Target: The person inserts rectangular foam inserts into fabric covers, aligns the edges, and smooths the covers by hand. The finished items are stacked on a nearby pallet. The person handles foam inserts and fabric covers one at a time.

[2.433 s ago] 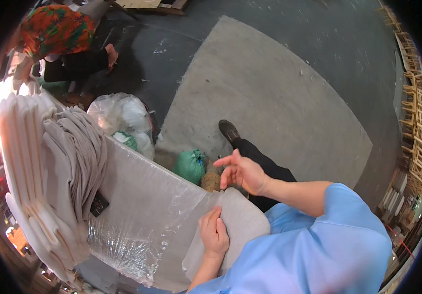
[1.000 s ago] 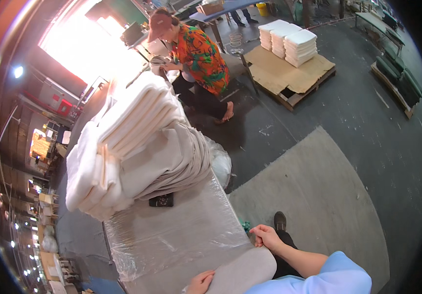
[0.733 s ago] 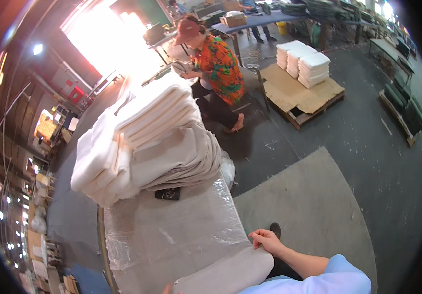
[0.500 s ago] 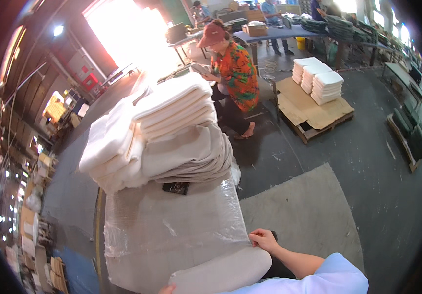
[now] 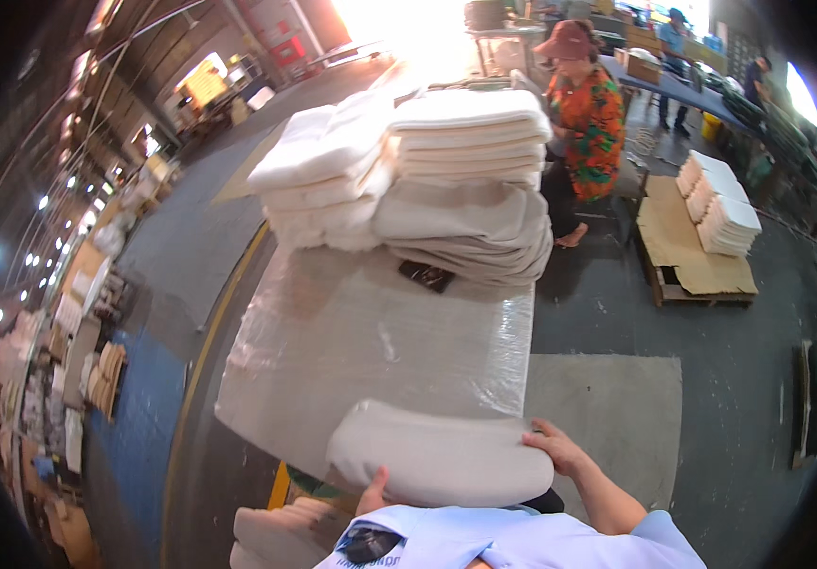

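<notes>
A light grey, rounded fabric cushion (image 5: 442,457) lies across the near end of the plastic-wrapped table (image 5: 361,332), close against my body. My left hand (image 5: 373,491) grips its near edge at the left, thumb on top and the other fingers hidden. At the right end, my right hand (image 5: 560,448) holds the cushion between thumb and fingers. Farther up the table are a pile of grey folded fabric pieces (image 5: 470,223) and stacks of white padding (image 5: 470,128). A small dark flat object (image 5: 426,276) rests before the grey pile.
Beyond the table's right side a person in a red cap (image 5: 587,114) sits by the stacks. A pallet topped with cardboard (image 5: 679,237) carries more white stacks at the right. Several similar grey pieces (image 5: 285,536) are piled at the lower left. A grey mat (image 5: 608,408) covers some floor.
The view has shifted, so the table and stacks appear farther right and higher. More of the grey cushion shows, and my left hand has come fully into view on its near edge.
</notes>
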Tool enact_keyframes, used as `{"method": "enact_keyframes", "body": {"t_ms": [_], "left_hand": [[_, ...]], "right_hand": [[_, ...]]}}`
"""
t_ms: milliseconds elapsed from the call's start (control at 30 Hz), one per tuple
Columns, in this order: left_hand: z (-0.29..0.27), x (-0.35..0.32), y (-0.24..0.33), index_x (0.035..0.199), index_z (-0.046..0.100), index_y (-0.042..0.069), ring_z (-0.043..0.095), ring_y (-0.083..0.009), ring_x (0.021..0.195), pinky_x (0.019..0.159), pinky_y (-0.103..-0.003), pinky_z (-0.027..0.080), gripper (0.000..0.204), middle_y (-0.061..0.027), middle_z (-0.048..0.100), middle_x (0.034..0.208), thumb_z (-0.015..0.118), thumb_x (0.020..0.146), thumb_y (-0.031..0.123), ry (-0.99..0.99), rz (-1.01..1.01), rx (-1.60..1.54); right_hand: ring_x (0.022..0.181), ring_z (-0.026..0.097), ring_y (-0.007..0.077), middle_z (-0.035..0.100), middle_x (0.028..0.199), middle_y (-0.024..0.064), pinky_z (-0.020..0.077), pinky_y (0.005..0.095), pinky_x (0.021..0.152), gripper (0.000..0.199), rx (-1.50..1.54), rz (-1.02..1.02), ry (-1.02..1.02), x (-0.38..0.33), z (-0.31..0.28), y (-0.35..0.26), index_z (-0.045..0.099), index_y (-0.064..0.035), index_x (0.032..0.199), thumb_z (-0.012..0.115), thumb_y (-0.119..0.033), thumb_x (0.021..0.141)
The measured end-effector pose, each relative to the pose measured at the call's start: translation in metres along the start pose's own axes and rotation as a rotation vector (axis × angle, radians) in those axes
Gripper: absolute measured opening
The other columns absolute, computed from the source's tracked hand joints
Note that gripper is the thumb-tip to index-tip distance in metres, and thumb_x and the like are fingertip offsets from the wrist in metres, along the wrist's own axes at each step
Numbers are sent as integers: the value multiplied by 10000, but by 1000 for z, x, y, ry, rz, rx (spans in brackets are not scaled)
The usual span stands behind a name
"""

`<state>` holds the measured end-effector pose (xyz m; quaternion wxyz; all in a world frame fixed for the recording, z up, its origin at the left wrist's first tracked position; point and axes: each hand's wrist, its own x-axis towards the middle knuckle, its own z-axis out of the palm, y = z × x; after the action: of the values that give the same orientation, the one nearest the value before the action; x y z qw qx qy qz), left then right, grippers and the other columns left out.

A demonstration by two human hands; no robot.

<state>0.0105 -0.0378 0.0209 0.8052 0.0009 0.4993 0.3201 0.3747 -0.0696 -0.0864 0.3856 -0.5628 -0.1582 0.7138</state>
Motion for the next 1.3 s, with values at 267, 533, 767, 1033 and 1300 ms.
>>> {"method": "enact_keyframes", "body": {"t_ms": [267, 533, 767, 1033, 1300], "left_hand": [[70, 15, 80, 1460, 510, 55, 562, -247, 1299, 1093, -440, 465, 757, -88, 600, 1399, 897, 810, 83, -211, 868, 208], [118, -16, 107, 1222, 669, -23, 702, -225, 1009, 914, -369, 562, 454, -106, 728, 1132, 817, 794, -61, -289, 898, 686], [115, -14, 87, 1251, 646, -41, 693, -192, 1015, 926, -343, 549, 475, -107, 728, 1147, 810, 805, -63, -321, 706, 1066], [99, -2, 72, 1295, 604, -50, 684, -194, 1058, 925, -339, 550, 523, -121, 722, 1171, 820, 819, -37, -318, 531, 1357], [82, 25, 31, 1379, 548, -36, 684, -256, 1111, 959, -358, 542, 626, -174, 703, 1244, 826, 825, 48, -282, 405, 1515]], "right_hand": [[1464, 395, 288, 401, 1573, 171, 390, 439, 1189, 1180, 68, -561, -181, -8, 80, -35, 137, -54, 1653, 924, -249, 796], [1079, 634, 199, 637, 1208, 120, 554, 353, 928, 539, -139, -788, 281, -20, 94, -30, 554, -46, 1403, 776, -167, 927], [914, 612, 130, 642, 1005, 55, 540, 315, 797, 336, 212, -810, 364, -34, 90, -42, 552, -34, 1180, 761, -178, 960], [886, 579, 131, 609, 1007, 39, 515, 309, 742, 402, 428, -334, 415, -25, 85, 21, 483, -74, 1131, 797, -230, 934], [840, 591, 145, 643, 929, 20, 503, 333, 720, 217, 624, -197, 404, -19, 78, 72, 614, -93, 1066, 763, -201, 950]]}}
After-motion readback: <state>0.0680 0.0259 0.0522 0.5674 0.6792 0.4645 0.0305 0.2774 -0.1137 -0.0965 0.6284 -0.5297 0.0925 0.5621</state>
